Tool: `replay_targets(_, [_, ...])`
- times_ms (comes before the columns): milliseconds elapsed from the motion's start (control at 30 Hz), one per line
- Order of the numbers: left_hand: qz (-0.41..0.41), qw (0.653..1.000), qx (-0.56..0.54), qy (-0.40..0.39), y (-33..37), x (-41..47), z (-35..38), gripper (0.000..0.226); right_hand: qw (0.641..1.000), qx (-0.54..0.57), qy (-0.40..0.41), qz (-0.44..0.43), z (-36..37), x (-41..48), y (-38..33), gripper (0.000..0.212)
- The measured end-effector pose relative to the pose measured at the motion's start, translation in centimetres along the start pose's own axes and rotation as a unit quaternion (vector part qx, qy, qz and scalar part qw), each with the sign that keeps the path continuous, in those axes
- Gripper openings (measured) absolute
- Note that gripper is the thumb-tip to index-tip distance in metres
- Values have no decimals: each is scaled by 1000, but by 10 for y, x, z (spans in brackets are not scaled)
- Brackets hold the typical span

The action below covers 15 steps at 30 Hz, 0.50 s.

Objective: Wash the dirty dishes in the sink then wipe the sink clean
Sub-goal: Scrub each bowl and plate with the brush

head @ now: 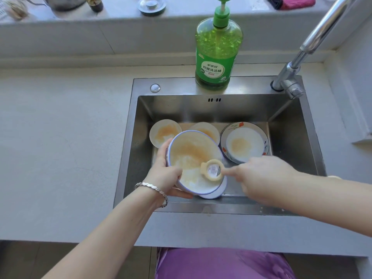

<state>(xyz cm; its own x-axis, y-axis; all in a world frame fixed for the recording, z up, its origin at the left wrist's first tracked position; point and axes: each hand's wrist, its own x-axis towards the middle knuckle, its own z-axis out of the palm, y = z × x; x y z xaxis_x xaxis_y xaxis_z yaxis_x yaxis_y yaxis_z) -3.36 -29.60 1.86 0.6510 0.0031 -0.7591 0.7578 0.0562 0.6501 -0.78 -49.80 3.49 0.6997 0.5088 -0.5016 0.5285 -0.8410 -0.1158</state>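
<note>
Left hand (167, 174) grips tilted bowl (193, 158); right hand (259, 178) holds brush (212, 170) inside.

My right hand (263, 178) motion-blurred; brush (213, 170) handle hidden in my grip, its label too small to read. The bowl (193, 154) covers most of a second bowl (216, 193). The faucet (320, 31) spout and soap bottle (218, 47) pump cut off at top edge.
</note>
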Motion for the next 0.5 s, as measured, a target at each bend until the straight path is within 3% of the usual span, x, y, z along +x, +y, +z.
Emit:
replay_targets(67, [18,1000,14,13,-1,0,1,82,976,197,-98,8,0,-5,-4,41])
replay_targets(133, [33,999,30,12,-2,1,1,85,921,359,-150,12,0,-7,-4,34])
replay_targets(200, [37,999,37,-1,-3,0,-1,86,935,327,-133,23,-3,-4,5,30])
replay_targets(267, [30,998,52,-25,-5,-2,-1,85,970,221,-72,70,-5,1,14,33])
replay_targets(367, [19,996,31,-77,-13,-3,2,83,989,109,14,99,-6,7,11,40])
replay_targets(433, [18,994,1,-108,-16,-2,4,81,987,114,54,97,-3,13,-1,43])
replay_targets(500, [28,993,-26,-114,-16,2,4,82,976,189,82,76,0,18,-15,43])
